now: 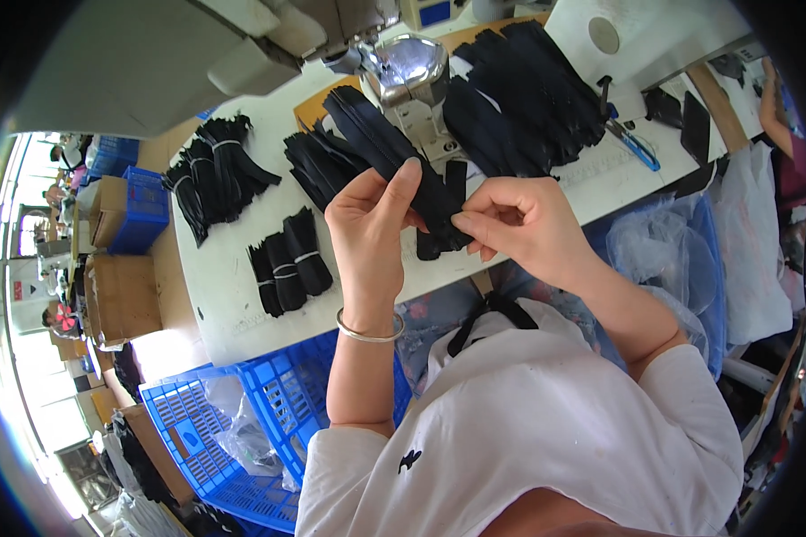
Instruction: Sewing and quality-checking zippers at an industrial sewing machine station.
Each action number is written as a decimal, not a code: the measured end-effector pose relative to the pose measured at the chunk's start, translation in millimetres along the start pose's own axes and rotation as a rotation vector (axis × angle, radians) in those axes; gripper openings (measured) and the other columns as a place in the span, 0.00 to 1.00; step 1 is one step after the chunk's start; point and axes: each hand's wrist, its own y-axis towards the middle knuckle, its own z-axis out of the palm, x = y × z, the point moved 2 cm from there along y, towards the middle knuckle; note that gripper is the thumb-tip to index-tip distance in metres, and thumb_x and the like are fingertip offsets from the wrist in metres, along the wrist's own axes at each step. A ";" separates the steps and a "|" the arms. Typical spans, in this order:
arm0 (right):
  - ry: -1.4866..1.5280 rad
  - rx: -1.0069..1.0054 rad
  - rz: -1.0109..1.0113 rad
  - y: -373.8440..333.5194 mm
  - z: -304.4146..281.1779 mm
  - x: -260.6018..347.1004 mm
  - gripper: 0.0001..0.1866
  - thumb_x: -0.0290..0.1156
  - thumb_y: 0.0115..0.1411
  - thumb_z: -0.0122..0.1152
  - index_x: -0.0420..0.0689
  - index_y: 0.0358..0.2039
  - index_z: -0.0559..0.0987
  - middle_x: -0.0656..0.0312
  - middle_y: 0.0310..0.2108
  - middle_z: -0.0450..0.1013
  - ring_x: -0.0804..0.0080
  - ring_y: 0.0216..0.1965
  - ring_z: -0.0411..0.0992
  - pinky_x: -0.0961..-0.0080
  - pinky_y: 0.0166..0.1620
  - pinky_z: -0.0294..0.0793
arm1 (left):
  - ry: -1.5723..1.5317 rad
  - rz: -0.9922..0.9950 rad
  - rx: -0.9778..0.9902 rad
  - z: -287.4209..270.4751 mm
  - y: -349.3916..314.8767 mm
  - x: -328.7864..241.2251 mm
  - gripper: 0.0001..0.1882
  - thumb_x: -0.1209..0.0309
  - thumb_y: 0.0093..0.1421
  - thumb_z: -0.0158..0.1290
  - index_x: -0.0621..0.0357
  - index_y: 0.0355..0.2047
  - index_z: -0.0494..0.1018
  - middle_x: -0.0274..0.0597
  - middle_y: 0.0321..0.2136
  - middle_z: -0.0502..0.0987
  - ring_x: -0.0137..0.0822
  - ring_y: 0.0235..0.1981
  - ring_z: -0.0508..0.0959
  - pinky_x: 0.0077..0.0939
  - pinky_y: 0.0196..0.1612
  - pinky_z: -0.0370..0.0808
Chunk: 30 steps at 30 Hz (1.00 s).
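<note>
A stack of long black fabric strips (373, 134) slants over the table's front part, its far end near the sewing machine's head. My left hand (373, 210) is closed around its middle, thumb on top. At the near end, my right hand (519, 219) pinches the strip tips between thumb and fingers. More loose black strips (313, 166) lie under and to the left of the held stack. On the right a large pile of black strips (528, 98) rests beside the sewing machine (409, 72).
Tied black bundles (219, 170) and shorter banded bundles (288, 261) lie on the left of the white table (228, 309). Blue-handled snips (634, 146) rest at the right. A blue crate (269, 394) stands below on the left, a blue bin (709, 268) with plastic bags on the right.
</note>
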 end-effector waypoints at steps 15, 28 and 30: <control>-0.005 -0.079 -0.136 22.4 5.7 19.8 0.08 0.28 0.58 0.61 0.36 0.26 0.77 0.64 0.19 0.74 0.83 0.22 0.73 0.86 0.26 0.72 | -0.037 -0.063 0.112 0.8 44.1 -20.1 0.11 0.68 0.56 0.60 0.59 0.20 0.74 0.32 0.18 0.75 0.18 0.15 0.69 0.12 0.18 0.66; 0.081 -0.081 -0.120 32.3 8.2 21.2 0.07 0.27 0.59 0.59 0.37 0.27 0.77 0.66 0.21 0.73 0.85 0.23 0.72 0.88 0.26 0.71 | -0.038 -0.055 0.122 2.0 51.3 -27.1 0.12 0.67 0.56 0.60 0.59 0.21 0.74 0.30 0.17 0.74 0.18 0.15 0.69 0.11 0.19 0.64; 0.080 -0.090 -0.127 34.3 6.1 19.3 0.07 0.27 0.59 0.59 0.37 0.28 0.77 0.66 0.21 0.73 0.85 0.23 0.72 0.88 0.26 0.71 | -0.033 -0.040 0.104 1.8 47.7 -22.6 0.12 0.66 0.56 0.60 0.58 0.21 0.73 0.29 0.17 0.73 0.18 0.16 0.69 0.11 0.20 0.65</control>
